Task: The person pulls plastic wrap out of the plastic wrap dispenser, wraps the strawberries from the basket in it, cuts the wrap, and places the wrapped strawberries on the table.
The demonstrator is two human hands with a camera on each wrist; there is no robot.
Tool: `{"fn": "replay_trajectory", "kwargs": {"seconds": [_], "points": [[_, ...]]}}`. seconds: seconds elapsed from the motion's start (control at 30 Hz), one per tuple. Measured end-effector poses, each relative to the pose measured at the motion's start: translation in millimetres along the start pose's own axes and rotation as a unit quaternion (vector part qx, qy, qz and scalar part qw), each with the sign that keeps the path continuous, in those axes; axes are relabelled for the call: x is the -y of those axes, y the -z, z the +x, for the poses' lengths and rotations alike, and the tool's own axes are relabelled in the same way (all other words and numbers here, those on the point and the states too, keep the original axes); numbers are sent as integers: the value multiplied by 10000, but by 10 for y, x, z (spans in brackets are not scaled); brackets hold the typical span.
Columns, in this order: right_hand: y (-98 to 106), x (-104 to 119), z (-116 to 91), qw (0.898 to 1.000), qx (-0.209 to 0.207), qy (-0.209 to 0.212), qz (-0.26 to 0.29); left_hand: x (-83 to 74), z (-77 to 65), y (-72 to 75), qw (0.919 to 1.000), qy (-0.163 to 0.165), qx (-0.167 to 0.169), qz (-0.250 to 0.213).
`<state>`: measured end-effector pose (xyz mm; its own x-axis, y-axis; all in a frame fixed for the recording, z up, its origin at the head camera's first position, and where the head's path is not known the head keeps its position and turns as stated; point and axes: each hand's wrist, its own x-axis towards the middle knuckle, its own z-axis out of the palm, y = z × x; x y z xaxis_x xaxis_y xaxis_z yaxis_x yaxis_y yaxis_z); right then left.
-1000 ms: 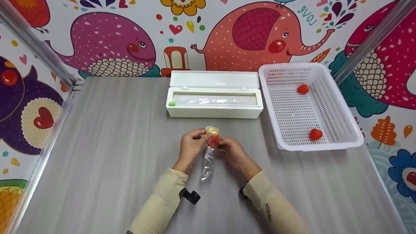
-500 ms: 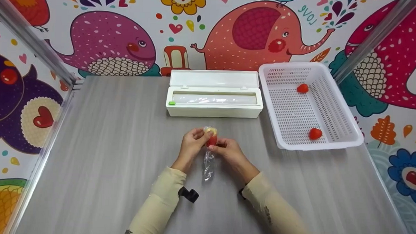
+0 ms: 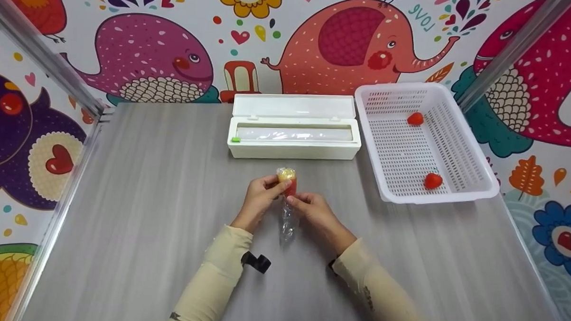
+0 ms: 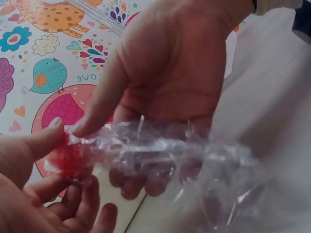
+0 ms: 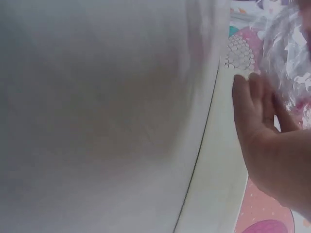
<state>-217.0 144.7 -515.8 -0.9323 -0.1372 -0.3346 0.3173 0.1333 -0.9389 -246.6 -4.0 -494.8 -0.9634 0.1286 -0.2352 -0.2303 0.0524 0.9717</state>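
Note:
A red piece with a yellow end (image 3: 287,174), wrapped in clear plastic, is held upright between the two hands in the head view; its exact kind is unclear. My left hand (image 3: 258,197) pinches it from the left, thumb in front. Just below the red part, my right hand (image 3: 319,211) pinches the gathered clear plastic wrap (image 3: 288,222), whose loose tail hangs down. The left wrist view shows the red part (image 4: 65,155) close up, by the left hand (image 4: 29,194). There the right hand (image 4: 165,73) has its thumb on the wrap, other fingers behind it.
Behind the hands stands a white cling film dispenser (image 3: 293,152), lid raised, film roll showing, with a green slider (image 3: 236,140). To its right is a white perforated basket (image 3: 389,195) with two strawberries (image 3: 433,181) inside. All stand on a grey table (image 3: 161,175).
The right hand has shifted its thumb to the front of the wrap below the red part. The wrapped piece has tilted slightly; the left hand keeps its grip.

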Motion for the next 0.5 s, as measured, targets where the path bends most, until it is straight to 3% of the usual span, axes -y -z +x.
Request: {"fn": "replay_trajectory", "kwargs": {"seconds": [0.27, 0.37, 0.5], "points": [[-29, -12, -113, 9961, 647, 595, 26, -58, -41, 1, 9998, -139, -148, 53], [-44, -26, -124, 9953, 399, 855, -203, -57, -95, 6, 10000, -56, -11, 40], [-35, -29, -93, 9869, -304, 1349, -831, -73, -157, 2, 9998, -55, 174, -22]]}}
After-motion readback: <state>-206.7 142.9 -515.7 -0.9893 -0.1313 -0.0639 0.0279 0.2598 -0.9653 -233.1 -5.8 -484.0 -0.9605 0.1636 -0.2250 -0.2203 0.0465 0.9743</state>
